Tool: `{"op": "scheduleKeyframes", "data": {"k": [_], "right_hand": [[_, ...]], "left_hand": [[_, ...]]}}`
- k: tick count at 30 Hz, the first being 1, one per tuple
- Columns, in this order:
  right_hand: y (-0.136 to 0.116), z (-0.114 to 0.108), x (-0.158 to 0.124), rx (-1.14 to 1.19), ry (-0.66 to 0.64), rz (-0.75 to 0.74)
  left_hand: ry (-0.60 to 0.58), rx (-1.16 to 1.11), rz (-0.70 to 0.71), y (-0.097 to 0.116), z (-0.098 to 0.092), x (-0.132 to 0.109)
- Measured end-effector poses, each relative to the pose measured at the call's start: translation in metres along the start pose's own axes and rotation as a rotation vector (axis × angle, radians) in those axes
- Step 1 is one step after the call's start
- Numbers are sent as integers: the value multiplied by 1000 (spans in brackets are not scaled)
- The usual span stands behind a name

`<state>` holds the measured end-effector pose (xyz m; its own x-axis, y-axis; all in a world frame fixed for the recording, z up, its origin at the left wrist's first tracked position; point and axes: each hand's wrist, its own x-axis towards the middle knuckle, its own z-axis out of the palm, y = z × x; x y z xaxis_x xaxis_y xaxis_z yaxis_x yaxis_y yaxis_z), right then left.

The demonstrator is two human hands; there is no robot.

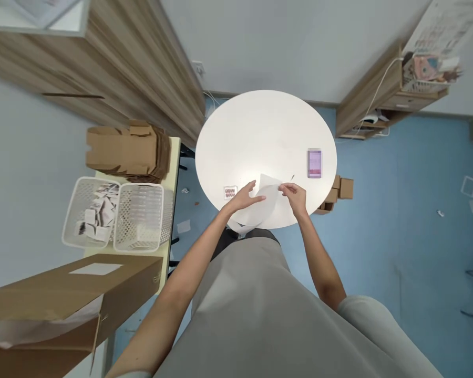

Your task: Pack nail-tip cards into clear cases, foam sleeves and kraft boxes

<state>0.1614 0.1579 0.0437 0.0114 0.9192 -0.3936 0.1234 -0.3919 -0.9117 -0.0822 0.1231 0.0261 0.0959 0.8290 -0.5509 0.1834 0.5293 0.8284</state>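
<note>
A thin, whitish translucent sheet (266, 202) lies partly over the near edge of the round white table (260, 131), one corner lifted. My right hand (295, 198) pinches that raised corner between thumb and fingertips. On the sheet's left side is my left hand (244, 198), its thumb and fingers spread apart with nothing between them. Whether its palm touches the sheet I cannot tell. Just left of that hand sits a small clear pack with reddish round pieces (230, 192). A tiny dark item (292, 177) rests beyond my right hand.
A device with a purple screen (314, 163) lies on the table's right side. To the left, a side table bears flattened cardboard boxes (122, 149) and two white baskets (137, 244). A large open carton (130, 299) stands nearer. Small boxes (346, 188) are beyond the table's right edge.
</note>
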Motion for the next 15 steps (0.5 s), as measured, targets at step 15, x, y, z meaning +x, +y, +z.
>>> {"op": "scheduleKeyframes", "data": {"k": [15], "right_hand": [[-29,70,212,434,-48,115]], "left_hand": [[179,346,-269,-78,25,34]]}}
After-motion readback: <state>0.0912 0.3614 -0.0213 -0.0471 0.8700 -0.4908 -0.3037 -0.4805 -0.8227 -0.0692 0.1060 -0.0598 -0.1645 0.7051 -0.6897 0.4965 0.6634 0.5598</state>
